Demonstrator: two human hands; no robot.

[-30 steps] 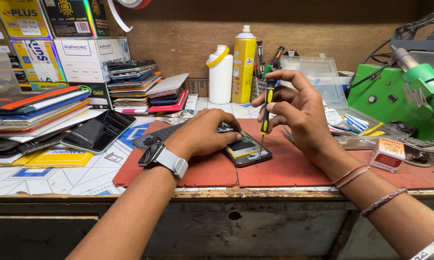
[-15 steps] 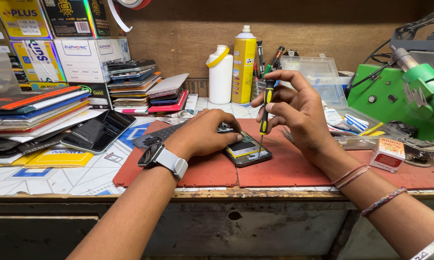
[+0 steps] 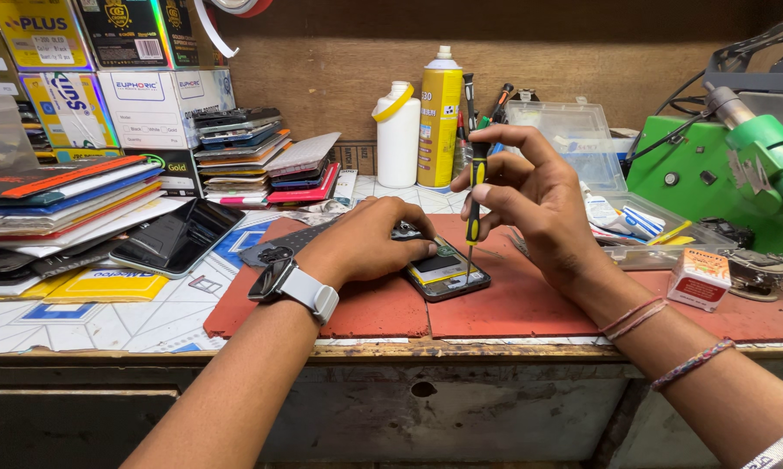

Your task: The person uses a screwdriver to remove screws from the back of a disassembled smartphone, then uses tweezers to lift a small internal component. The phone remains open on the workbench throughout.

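Fingertips of the right hand (image 3: 539, 195) pinched a slim yellow-and-black screwdriver (image 3: 474, 204) upright, its tip down in an opened phone (image 3: 444, 271). The left hand (image 3: 370, 243) pressed flat over the phone's upper end, pinning it to the red work mat (image 3: 513, 304). The phone looked light, thin and fragile, best gripped by its edges. The screw and the covered half of the phone could not be made out.
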